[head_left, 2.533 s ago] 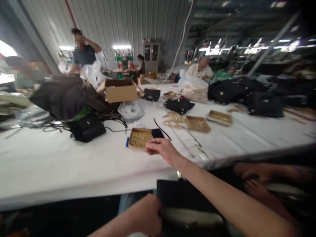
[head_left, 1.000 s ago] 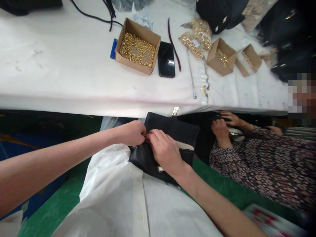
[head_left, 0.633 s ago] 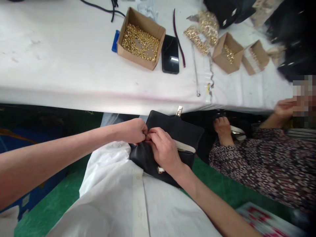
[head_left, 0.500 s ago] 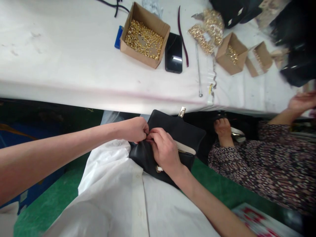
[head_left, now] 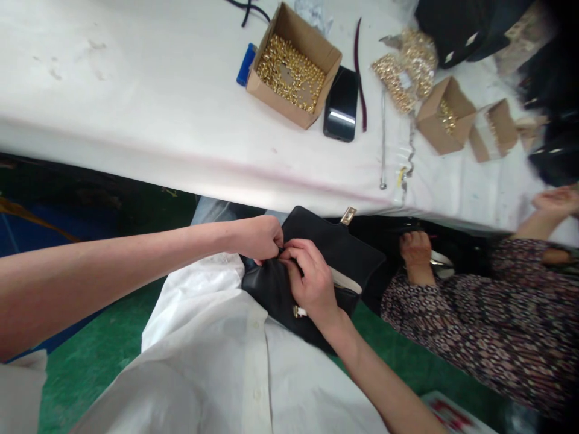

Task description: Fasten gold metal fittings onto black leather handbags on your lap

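A small black handbag with a gold clasp lies in my lap, below the edge of the white table. My left hand is closed in a pinch at the bag's left top corner. My right hand rests across the bag's front, its fingertips pinched against the left hand's at the same spot. What the fingers pinch there is too small to make out. On the table above stands a cardboard box of gold fittings with a black phone beside it.
Further right on the table are loose gold chains, two smaller cardboard boxes, a thin metal rod, a blue lighter and black bags. A person in a patterned garment sits at my right, hands near the table edge.
My right hand came back from the box on the table to the bag in my lap. Since then both hands stay pinched at the bag's corner; the view drifts and the neighbour's hand has lifted.
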Available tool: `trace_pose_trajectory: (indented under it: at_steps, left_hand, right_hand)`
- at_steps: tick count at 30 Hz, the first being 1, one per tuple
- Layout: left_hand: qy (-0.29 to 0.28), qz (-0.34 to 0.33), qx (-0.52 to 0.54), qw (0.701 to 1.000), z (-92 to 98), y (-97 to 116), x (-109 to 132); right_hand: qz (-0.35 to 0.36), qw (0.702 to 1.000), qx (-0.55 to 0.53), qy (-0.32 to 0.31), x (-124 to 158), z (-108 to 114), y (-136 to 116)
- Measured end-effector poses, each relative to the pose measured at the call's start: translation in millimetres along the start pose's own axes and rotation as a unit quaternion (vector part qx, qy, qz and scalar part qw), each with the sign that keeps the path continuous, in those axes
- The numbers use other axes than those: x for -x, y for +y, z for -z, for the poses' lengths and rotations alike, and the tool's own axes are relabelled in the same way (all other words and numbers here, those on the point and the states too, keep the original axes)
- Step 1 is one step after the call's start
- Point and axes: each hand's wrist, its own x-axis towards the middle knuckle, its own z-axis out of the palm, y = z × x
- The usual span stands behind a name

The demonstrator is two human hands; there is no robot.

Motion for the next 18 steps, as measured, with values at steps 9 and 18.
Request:
trace_pose_trajectory:
  at_steps: [9,18]
  left_hand:
    - [0.003,0.007,0.014,1.0,-0.8,-3.8,-2.3]
    - [-0.002,0.001,0.006,1.0,2.0,-5.2,3.4]
  right_hand:
    - [-0.018,1.0,-0.011,0.003,-3.4,-1.9,-2.4]
    - [-0.014,1.0,0.0,0.001,-8.3,-2.1,-6.7]
